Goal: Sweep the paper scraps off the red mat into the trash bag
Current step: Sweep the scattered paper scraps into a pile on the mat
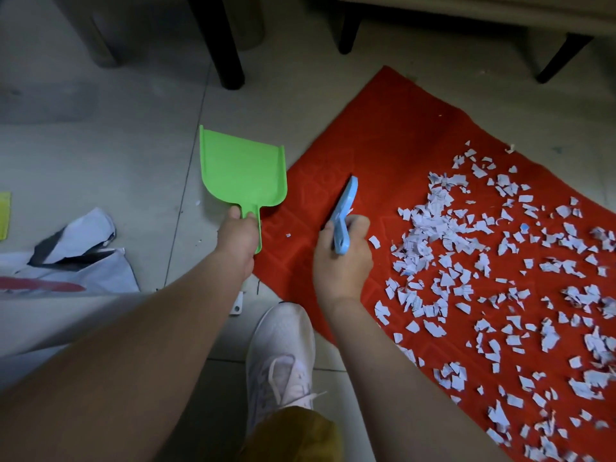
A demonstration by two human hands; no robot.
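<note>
Head view: left hand gripping green dustpan, mouth pointing away, beside red mat. Right hand clutching blue brush, angled away. Paper scraps across mat's right; trash bag left.

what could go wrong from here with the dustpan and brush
The paper scraps are spread wide across the red mat, so brisk strokes with the blue brush in the right hand may flick some onto the floor. The green dustpan in the left hand is small and shallow; carrying it to the trash bag could spill scraps.
</note>
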